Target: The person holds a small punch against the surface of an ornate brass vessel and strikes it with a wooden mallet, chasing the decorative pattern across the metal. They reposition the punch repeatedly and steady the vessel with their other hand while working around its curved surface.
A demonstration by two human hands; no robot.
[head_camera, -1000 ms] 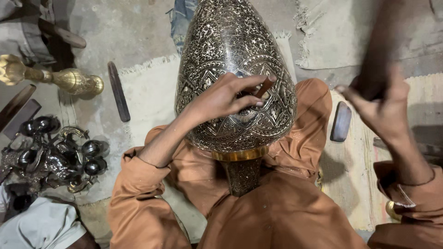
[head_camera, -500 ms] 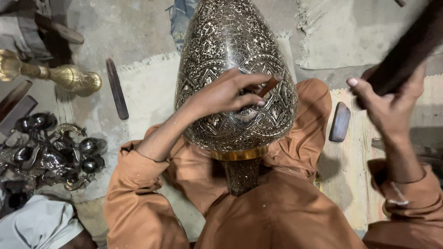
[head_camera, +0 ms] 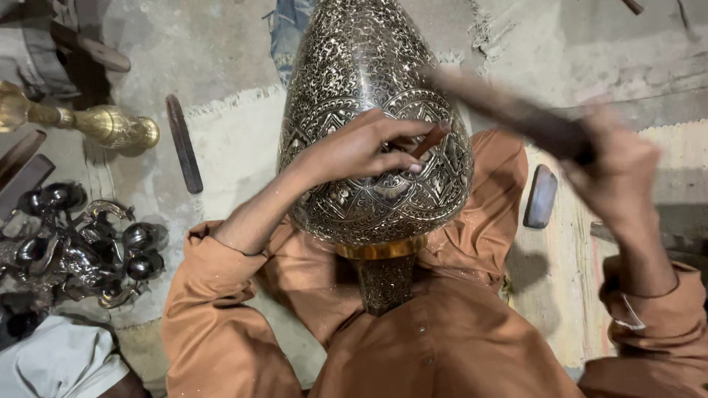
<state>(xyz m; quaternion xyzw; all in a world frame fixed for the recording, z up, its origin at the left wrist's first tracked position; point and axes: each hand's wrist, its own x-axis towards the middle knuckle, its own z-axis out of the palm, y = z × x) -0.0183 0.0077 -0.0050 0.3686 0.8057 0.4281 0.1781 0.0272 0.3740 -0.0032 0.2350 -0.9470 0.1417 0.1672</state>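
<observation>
Resting across our lap, the engraved metal vase (head_camera: 369, 140) lies with its narrow neck toward our body and its broad ornamented body pointing away over the mat (head_camera: 236, 140). We press our left hand (head_camera: 361, 151) on the vase's upper surface, its fingers pinched together on a short reddish chisel (head_camera: 430, 138) whose tip meets the metal. Our right hand (head_camera: 619, 173) is clamped around a dark wooden mallet (head_camera: 509, 110), blurred, its head just beside the chisel.
</observation>
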